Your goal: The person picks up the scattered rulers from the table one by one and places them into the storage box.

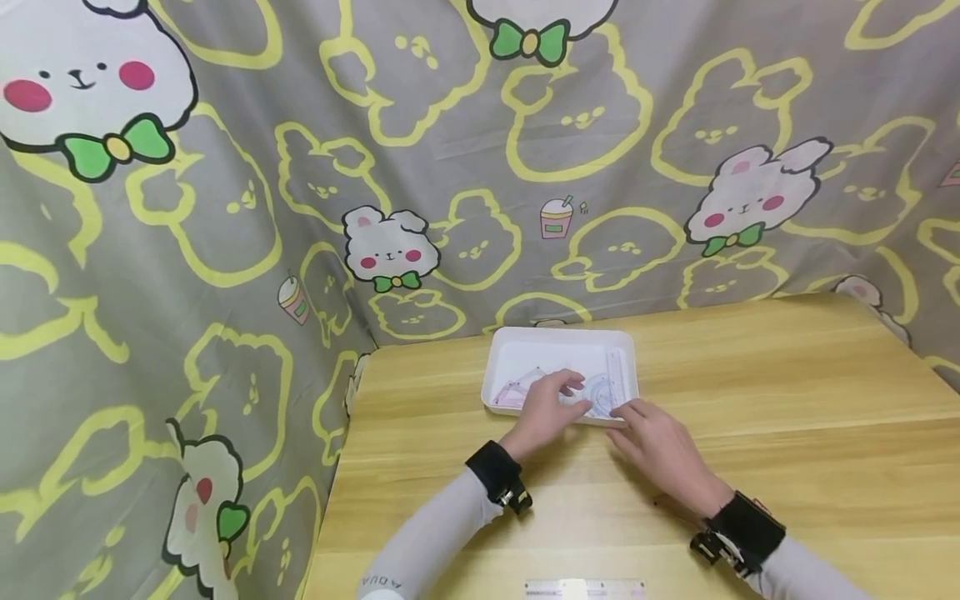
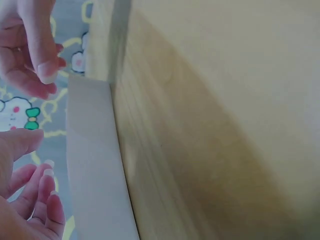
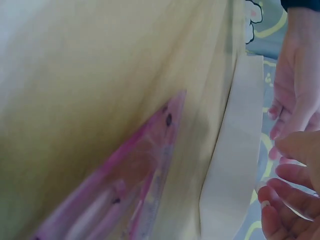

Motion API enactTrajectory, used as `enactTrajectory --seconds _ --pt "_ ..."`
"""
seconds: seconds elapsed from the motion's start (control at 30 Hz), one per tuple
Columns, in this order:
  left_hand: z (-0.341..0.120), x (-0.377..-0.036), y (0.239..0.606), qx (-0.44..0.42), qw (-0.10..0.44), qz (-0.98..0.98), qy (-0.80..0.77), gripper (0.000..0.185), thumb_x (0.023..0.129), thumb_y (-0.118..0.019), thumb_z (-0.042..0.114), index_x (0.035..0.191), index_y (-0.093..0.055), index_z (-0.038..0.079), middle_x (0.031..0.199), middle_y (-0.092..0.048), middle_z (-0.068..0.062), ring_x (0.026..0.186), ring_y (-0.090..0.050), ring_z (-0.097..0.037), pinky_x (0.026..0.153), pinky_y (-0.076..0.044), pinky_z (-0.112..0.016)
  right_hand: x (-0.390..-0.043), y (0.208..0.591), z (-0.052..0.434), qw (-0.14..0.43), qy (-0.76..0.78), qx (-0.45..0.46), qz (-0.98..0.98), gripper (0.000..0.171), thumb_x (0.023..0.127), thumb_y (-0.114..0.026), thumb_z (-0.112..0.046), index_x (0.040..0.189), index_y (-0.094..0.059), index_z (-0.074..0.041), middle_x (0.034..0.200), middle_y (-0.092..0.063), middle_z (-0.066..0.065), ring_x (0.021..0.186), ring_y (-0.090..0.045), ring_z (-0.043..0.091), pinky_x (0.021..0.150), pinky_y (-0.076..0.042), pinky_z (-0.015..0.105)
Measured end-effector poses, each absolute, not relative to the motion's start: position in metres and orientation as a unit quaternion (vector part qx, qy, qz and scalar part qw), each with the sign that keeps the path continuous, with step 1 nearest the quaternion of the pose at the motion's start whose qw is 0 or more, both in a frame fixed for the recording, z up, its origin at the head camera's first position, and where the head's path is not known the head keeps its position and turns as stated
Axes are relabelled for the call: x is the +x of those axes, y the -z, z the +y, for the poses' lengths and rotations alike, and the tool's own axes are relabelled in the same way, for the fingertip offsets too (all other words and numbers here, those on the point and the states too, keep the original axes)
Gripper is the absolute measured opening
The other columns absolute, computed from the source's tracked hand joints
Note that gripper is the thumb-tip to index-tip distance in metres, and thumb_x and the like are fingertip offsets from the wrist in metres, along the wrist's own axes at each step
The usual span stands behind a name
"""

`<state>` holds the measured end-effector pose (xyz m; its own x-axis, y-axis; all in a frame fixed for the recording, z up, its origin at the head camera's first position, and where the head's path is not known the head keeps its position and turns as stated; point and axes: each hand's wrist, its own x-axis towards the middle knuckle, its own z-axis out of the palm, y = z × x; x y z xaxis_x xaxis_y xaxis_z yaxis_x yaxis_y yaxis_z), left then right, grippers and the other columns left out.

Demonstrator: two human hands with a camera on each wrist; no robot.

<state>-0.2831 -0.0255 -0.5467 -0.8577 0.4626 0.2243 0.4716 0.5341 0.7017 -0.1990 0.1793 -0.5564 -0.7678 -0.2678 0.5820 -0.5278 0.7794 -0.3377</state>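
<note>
In the head view, a shallow white plastic tray point(image 1: 555, 335) on the wood-grain desk point(image 1: 810, 392) contains a clear bluish protractor point(image 1: 598, 388) and a clear straight ruler point(image 1: 616, 375), with the left hand point(image 1: 550, 410) above its near side and the right hand point(image 1: 663, 443) at its near right corner. The left-wrist view shows both hands loosely spread, pinching nothing visible. In the right-wrist view, a translucent pink plastic set square point(image 3: 134, 165) lies before the tray, probably light, stiff, slick and brittle, best pinched by its edges.
</note>
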Motion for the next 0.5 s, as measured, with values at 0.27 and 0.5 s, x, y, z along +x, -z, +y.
enactTrajectory --seconds 0.27,0.5 --pt "-0.055 -0.239 0.545 -0.271 -0.007 -0.863 0.426 0.038 0.095 -0.08 0.024 0.128 -0.069 0.008 0.117 -0.073 0.001 0.104 -0.065 -0.008 0.084 -0.054 -0.02 -0.174 0.552 0.171 0.25 -0.258 0.236 -0.903 0.031 0.079 -0.089 -0.015 0.104 -0.074 -0.004 0.098 -0.074 0.01 0.084 -0.071 0.023 0.069 -0.062 0.039" --pt "-0.085 -0.193 0.541 -0.304 -0.057 -0.881 0.358 0.037 0.092 -0.082 0.028 0.124 -0.07 0.012 0.114 -0.071 0.002 0.104 -0.063 -0.007 0.088 -0.052 -0.02 -0.142 0.551 0.161 0.189 -0.259 0.261 -0.911 0.03 0.079 -0.089 -0.024 0.102 -0.075 -0.01 0.097 -0.073 0.0 0.083 -0.068 0.012 0.071 -0.06 0.031"
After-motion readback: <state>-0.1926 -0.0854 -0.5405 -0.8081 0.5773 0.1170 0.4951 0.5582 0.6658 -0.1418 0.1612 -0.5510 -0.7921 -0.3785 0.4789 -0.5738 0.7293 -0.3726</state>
